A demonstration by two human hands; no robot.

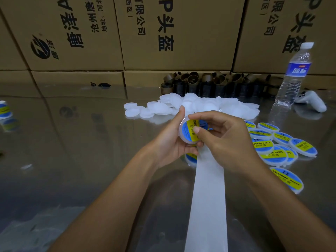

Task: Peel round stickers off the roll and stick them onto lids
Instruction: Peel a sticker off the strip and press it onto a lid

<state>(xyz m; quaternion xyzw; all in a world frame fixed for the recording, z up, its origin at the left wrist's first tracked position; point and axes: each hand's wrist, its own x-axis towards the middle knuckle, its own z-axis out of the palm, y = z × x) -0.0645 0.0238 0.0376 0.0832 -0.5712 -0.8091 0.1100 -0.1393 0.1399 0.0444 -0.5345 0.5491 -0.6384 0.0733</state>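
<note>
My left hand (170,142) grips a white round lid (187,132) at the middle of the view, thumb up on its far rim. A blue and yellow round sticker (190,129) lies on the lid's face. My right hand (223,140) presses its thumb onto the sticker, with the fingers curled over the lid's right edge. A white strip of backing paper (207,197) runs from under my hands to the bottom edge. Another sticker (190,158) shows on the strip just below my left hand. The roll itself is hidden.
A heap of bare white lids (200,106) lies behind my hands. Several stickered lids (278,146) lie to the right. A water bottle (294,75) and a white controller (312,100) stand at the back right, brown cardboard cores (209,82) along the cartons (163,33). A stickered piece (4,110) sits far left.
</note>
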